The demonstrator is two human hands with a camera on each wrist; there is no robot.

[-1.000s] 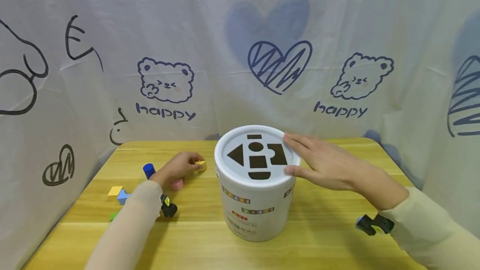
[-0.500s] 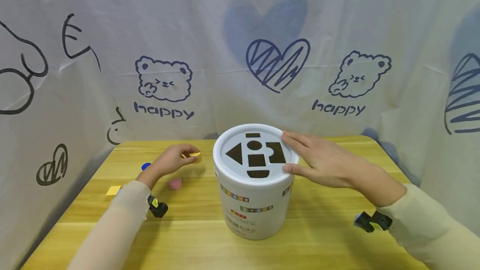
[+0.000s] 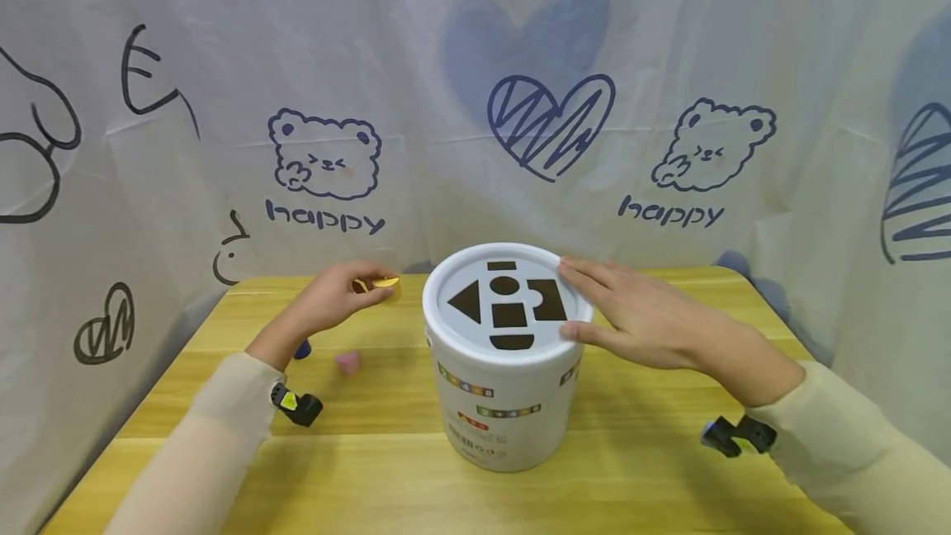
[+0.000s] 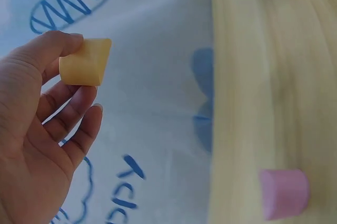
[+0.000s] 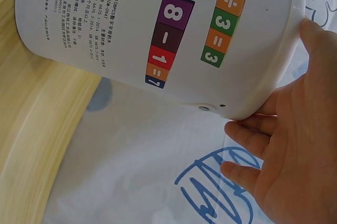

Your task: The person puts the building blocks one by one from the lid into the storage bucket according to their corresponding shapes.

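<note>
My left hand [image 3: 323,297] pinches a yellow half-round block [image 4: 84,62] between thumb and fingers. In the left wrist view the block is held up off the table, its curved side toward the hand's palm side hard to make out. To its right in the head view stands a white bucket [image 3: 505,411] with a lid of dark shape-cut holes. My right hand [image 3: 654,320] rests on the right edge of the bucket's lid [image 3: 475,338], fingers fairly straight and thumb apart. The right wrist view shows its fingertips touching the rim.
A pink half-round block [image 3: 347,362] lies on the wooden table [image 3: 357,477], left of the bucket. Part of a blue cylinder [image 3: 302,349] shows beside my left wrist. A printed curtain [image 3: 438,106] hangs right behind the table.
My left hand has lifted the yellow half-round block from the table. Its forearm has shifted left and now hides the yellow, light blue and green blocks. The right hand stays on the lid.
</note>
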